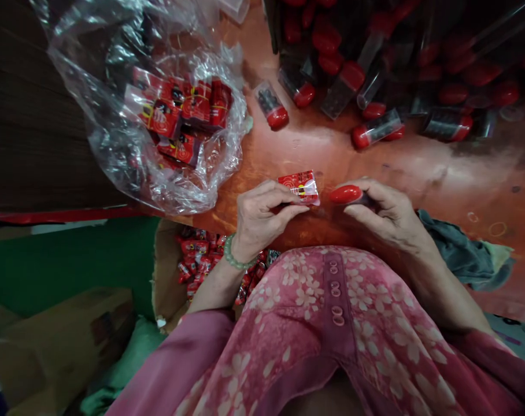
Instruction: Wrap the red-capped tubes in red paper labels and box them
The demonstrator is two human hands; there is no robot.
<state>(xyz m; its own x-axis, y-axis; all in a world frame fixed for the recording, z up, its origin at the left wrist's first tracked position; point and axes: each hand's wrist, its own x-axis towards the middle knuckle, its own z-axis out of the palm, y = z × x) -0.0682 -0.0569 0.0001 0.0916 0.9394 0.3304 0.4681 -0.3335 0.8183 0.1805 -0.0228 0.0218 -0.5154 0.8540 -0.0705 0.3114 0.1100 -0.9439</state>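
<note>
My left hand (265, 216), with a green bead bracelet (236, 254) at the wrist, pinches a small printed red wrapper (300, 186) between thumb and fingers. Facing it, my right hand (386, 214) grips a capsule-shaped container with a glossy red cap (346, 194); the cap points left and the fingers cover most of the body. A short gap separates cap and wrapper. Further back on the table lies a similar clear capsule container (270, 105), red-capped, with dark pellets inside.
At back left, a clear plastic bag (210, 190) holds several printed red packets (188, 110). Many capsule containers (377, 128) are heaped at back right. Below the table edge, a cardboard box (167, 271) contains small red wrapped pieces (197, 251). A dark cloth (462, 248) lies right on the orange table (297, 141).
</note>
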